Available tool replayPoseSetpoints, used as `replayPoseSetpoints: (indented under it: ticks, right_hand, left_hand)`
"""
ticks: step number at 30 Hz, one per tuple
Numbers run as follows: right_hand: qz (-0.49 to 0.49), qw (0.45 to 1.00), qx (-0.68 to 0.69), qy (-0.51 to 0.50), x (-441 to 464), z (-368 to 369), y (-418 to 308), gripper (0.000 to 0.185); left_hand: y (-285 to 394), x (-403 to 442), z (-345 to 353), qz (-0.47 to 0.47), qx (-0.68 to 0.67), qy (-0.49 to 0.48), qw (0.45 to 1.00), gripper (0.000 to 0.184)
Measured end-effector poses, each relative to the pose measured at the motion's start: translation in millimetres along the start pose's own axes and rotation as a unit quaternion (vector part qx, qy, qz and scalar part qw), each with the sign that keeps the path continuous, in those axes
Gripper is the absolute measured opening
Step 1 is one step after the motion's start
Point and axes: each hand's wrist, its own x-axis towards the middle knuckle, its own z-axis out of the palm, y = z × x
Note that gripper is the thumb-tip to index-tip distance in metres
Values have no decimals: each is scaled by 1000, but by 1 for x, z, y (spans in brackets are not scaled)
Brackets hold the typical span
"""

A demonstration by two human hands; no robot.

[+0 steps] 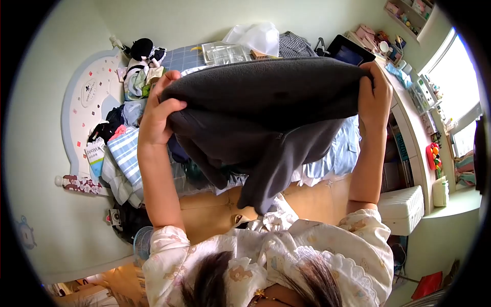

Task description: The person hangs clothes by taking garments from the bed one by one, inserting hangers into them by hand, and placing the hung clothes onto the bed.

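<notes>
A dark grey fleece garment [220,84] is stretched wide in front of me, its upper edge nearly level. At its left end, my left hand [159,112] is closed on the fabric, thumb on the near side. The other end is pinched in my right hand [376,97]. Folds hang between the hands, and what look like sleeves [258,189] dangle toward the floor. A small light mark shows on one fold. The garment hides much of the bed behind it.
Behind is a bed with a white headboard [87,97], piled clothes [123,148], a clear plastic box [225,53] and a white plastic bag [253,38]. At right run a desk [399,94] with a dark screen [349,50] and a white storage bin [401,207]. A fan [142,243] stands lower left.
</notes>
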Motion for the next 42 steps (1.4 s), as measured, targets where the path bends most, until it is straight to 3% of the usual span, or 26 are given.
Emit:
replayPoseSetpoints:
  ticks: [8,11,15,21,27,32,35,36,39,42]
  right_hand:
    - [30,994,96,-33,-47,24,10,14]
    - [77,991,75,-76,-66,55,30,14]
    - [150,974,93,-140,-86,119,69,14]
    - [213,949,118,-199,-68,248,144,13]
    - [320,905,130,-250,-62,428,249,21]
    - [363,851,184,-333,-106,522,335,33]
    - [392,813,272,-334,-136,544,382,44]
    - [415,809,239,-340,-152,551,405,44]
    - [476,799,144,-338,-208,566,483,43]
    - [372,857,62,-350,-245,574,553,37]
  left_hand:
    - [-9,-7,-9,-1,69,53,996,39]
    - [-38,0,-28,-58,122,80,988,37]
    - [-91,21,-60,-134,191,84,969,33]
    - [-164,100,-116,-215,156,165,950,32]
    - [-287,217,-175,-274,312,275,867,40]
    - [-403,261,-218,-400,290,323,807,42]
    - [-446,261,-230,-373,352,309,801,38]
    - [-467,252,-245,-348,398,296,795,44]
    - [-470,267,-223,-400,613,236,640,58]
    - [-492,259,-231,-427,644,212,599,64]
